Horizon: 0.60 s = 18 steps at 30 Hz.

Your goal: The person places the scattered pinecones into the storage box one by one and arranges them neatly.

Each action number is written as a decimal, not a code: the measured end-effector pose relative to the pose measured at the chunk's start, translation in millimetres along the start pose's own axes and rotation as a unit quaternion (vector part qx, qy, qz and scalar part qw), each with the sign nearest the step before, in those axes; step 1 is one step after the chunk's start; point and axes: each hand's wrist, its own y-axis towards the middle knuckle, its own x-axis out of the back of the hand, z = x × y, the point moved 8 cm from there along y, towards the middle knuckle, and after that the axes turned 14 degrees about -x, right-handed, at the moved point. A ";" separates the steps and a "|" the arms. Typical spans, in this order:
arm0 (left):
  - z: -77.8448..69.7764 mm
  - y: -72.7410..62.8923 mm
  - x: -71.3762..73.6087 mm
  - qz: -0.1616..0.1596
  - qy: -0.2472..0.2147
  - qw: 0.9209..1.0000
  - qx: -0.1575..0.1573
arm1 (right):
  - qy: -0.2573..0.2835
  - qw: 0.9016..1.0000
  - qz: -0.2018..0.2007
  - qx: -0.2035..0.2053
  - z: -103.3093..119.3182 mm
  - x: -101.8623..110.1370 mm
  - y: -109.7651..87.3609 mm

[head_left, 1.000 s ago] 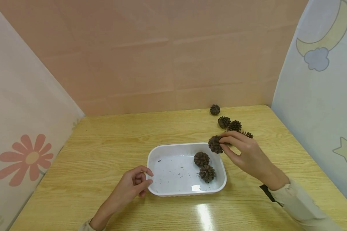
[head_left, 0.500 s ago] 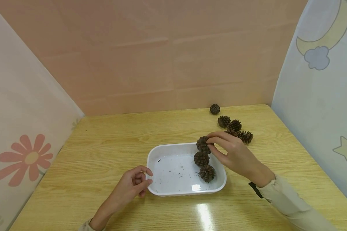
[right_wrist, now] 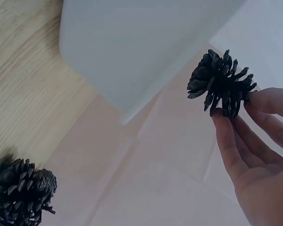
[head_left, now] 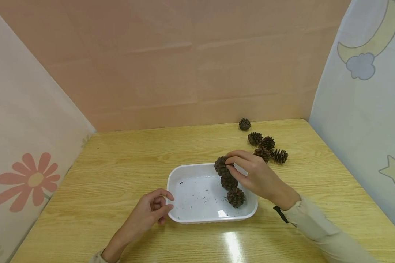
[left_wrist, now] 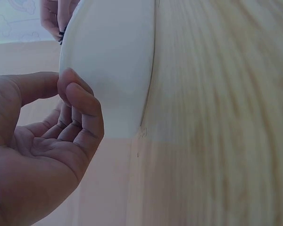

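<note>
My right hand [head_left: 255, 175] pinches a brown pine cone [head_left: 221, 166] between thumb and fingertips over the far right part of a white plastic tray [head_left: 197, 221]. In the right wrist view this pine cone [right_wrist: 221, 84] is held up above the tray's rim, clear of the tray wall [right_wrist: 132, 42]. Two more pine cones [head_left: 236, 197] lie inside the tray at its right side, the farther one partly covered by the held one. My left hand [head_left: 151, 208] holds the tray's left rim, with thumb and index finger curled on the edge, as the left wrist view shows [left_wrist: 52, 127].
To the right behind the tray, several pine cones [head_left: 279, 156] lie in a cluster on the wooden table [head_left: 118, 157]. A single pine cone [head_left: 244, 124] sits near the table's back edge. Small dark flakes dot the tray floor. Printed cloth walls [head_left: 365, 120] flank the table.
My right hand has carried the pine cone leftward from the tray's right rim to above its inside. The left hand and the tray have stayed in place.
</note>
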 end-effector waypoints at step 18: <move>-0.6 0.5 0.2 0.004 0.006 1.000 -0.006 | 0.046 0.998 0.048 -0.011 0.7 -38.1 0.3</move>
